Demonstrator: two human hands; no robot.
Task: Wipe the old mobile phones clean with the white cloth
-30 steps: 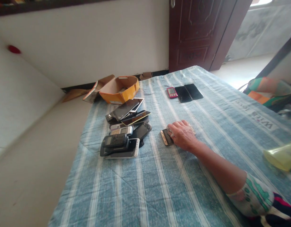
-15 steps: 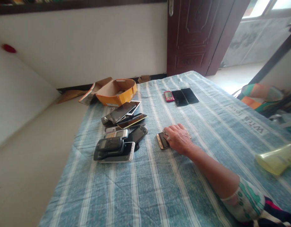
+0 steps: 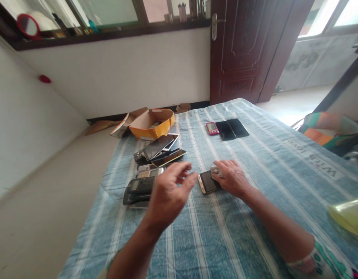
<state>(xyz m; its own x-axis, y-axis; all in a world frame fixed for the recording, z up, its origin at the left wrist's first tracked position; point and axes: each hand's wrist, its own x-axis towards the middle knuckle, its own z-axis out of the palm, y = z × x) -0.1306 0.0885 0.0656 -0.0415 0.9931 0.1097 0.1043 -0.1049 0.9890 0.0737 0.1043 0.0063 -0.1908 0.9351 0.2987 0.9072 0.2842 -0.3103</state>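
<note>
My right hand (image 3: 231, 179) presses a crumpled whitish cloth or tissue (image 3: 216, 171) onto the dark screen of a gold-edged smartphone (image 3: 207, 183), which lies flat on the striped sheet. Just left of that phone, my left hand (image 3: 171, 190) hovers with thumb and fingers apart and nothing between them. Behind and beside it is a pile of old phones: a black handset (image 3: 139, 185) on top of others, a silver keypad phone (image 3: 151, 173) and a dark smartphone (image 3: 158, 146). My left hand hides part of this pile.
An opened orange cardboard box (image 3: 152, 130) stands beyond the pile. Further back lie a pink phone (image 3: 212, 128) and two black smartphones (image 3: 226, 130), side by side. A yellow translucent object (image 3: 348, 215) lies at the right. The sheet's left edge drops toward the floor (image 3: 51, 201).
My left hand has come into view from below, beside the gold-edged phone. My right hand stays at that phone, its cloth now showing more over the screen. The view has tilted up.
</note>
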